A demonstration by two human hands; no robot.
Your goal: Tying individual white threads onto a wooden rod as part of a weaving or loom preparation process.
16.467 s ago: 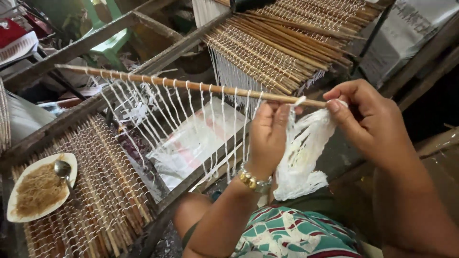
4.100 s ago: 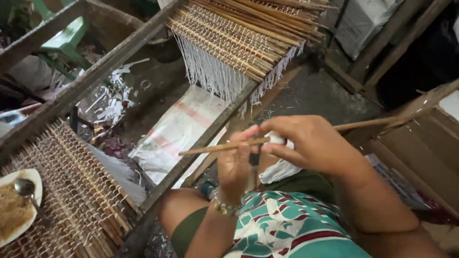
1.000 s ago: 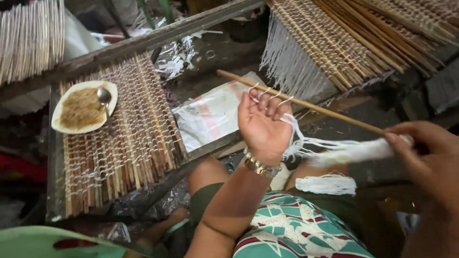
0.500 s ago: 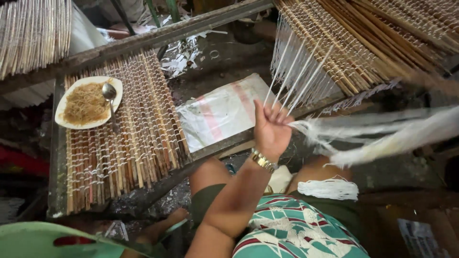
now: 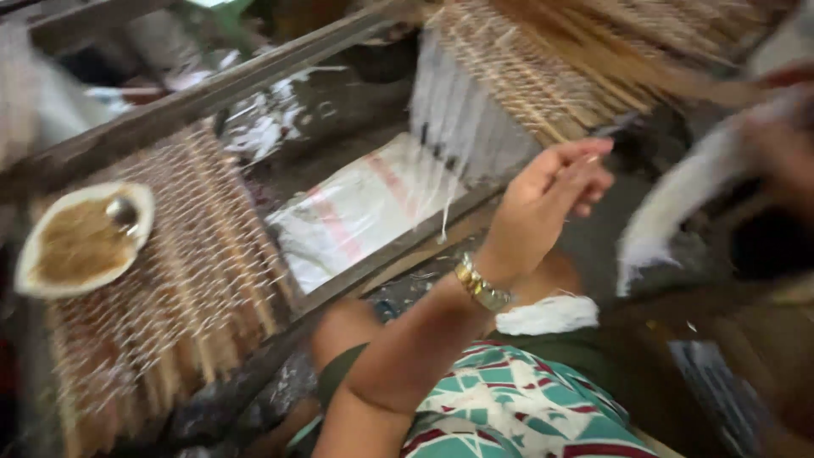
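The frame is blurred by motion. My left hand (image 5: 543,199), with a gold bracelet at the wrist, is raised in the middle, its fingertips pinched together on thin white strings. These strings trail down toward the hanging fringe (image 5: 462,119) of the far stick mat (image 5: 543,76). My right hand (image 5: 784,144) is a blur at the upper right edge and grips a thick white string bundle (image 5: 678,208) that hangs down and left. A second small white string bundle (image 5: 547,314) lies on my lap.
A white plate of noodles with a spoon (image 5: 76,242) sits on a woven stick mat (image 5: 178,288) at the left. A wooden frame beam (image 5: 212,93) runs diagonally across the top. A white sack with red stripes (image 5: 365,208) lies below the frame.
The view has swung left and blurred. My left hand has closed its spread fingers into a pinch. My right hand has pulled the string bundle up to the far right; the stick is out of sight.
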